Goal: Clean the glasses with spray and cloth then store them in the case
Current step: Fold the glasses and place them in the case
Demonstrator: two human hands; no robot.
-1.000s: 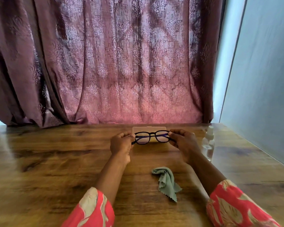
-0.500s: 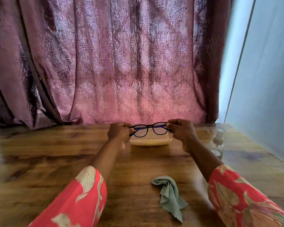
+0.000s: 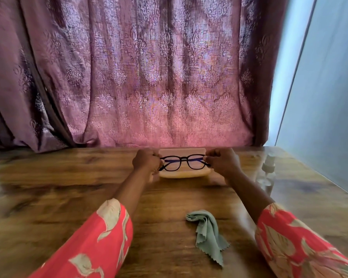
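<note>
Dark-framed glasses hang just over an open beige case at the far middle of the wooden table. My left hand pinches the frame's left end and my right hand pinches its right end, fingers curled. The temples look folded behind the lenses. A crumpled green cloth lies on the table nearer to me, between my forearms. A small clear spray bottle stands upright to the right of my right hand.
A patterned mauve curtain hangs right behind the table's far edge. A pale blue wall runs along the table's right edge.
Both hands carried the glasses away from me, from in front of the case to over its open tray. My arms stretched out further. Cloth and bottle stayed put.
</note>
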